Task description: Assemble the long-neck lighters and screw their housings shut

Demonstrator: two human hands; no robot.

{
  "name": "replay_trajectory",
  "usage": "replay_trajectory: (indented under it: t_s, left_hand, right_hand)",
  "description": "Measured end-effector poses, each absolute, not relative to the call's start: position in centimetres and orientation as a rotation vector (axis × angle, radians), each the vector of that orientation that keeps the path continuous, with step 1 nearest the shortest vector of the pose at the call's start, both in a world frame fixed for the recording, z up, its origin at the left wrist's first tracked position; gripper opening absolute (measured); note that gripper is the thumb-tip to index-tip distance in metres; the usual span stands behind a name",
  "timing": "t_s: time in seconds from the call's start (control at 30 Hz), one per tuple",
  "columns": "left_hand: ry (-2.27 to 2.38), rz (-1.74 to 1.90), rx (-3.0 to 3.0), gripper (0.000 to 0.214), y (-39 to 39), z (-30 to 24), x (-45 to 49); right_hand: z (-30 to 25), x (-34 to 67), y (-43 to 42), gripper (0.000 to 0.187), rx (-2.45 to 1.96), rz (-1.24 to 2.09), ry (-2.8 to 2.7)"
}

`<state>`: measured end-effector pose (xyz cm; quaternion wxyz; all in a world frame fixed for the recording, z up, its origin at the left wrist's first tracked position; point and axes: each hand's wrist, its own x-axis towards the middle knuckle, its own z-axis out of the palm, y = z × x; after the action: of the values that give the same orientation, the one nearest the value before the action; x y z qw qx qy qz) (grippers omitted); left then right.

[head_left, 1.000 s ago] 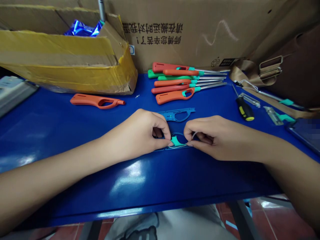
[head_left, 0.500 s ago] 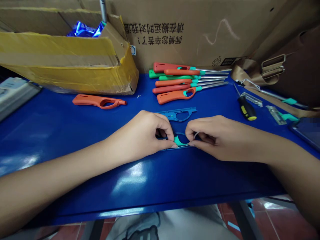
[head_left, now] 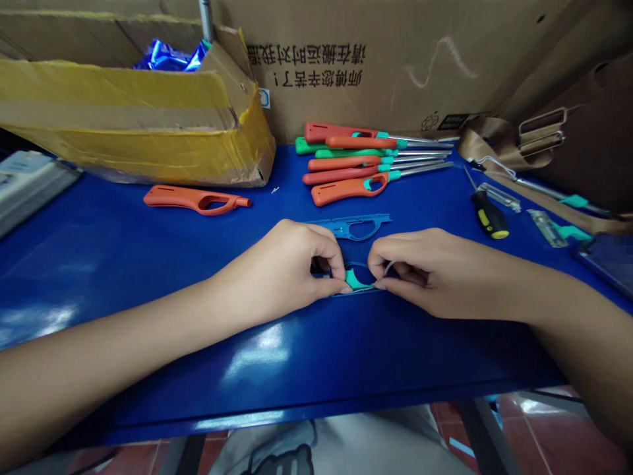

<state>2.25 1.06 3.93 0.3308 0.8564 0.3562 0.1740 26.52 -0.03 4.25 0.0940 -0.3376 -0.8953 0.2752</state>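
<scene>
On the blue table, both hands bend over a blue lighter shell half, largely covered by my fingers. A teal trigger sits in its opening, beside my left fingertips. My left hand is closed in a pinch at the trigger's left end. Opposite it, my right hand pinches at the shell's right end; a thin pale wire or tube shows between its fingers. Just behind lies a second blue shell half, its inner side up and its left end hidden by my left hand.
Several long-necked lighters lie in a pile at the back. An orange lighter body rests on the left, before a taped cardboard box. A screwdriver and clear lighter tanks are at the right. Behind stands a large carton.
Hardly anything differs: both hands keep their pinch at the blue shell half. The whole view has shifted very slightly.
</scene>
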Motion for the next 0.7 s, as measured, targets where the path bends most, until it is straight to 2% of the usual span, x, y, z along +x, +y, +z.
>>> replay_trajectory:
  t_s: [0.7]
  left_hand:
    - [0.891, 0.413, 2.289, 0.013, 1.33, 3.93, 1.92]
  right_hand:
    - [4.39, 26.48, -0.03, 0.010, -1.021, 0.840, -2.653]
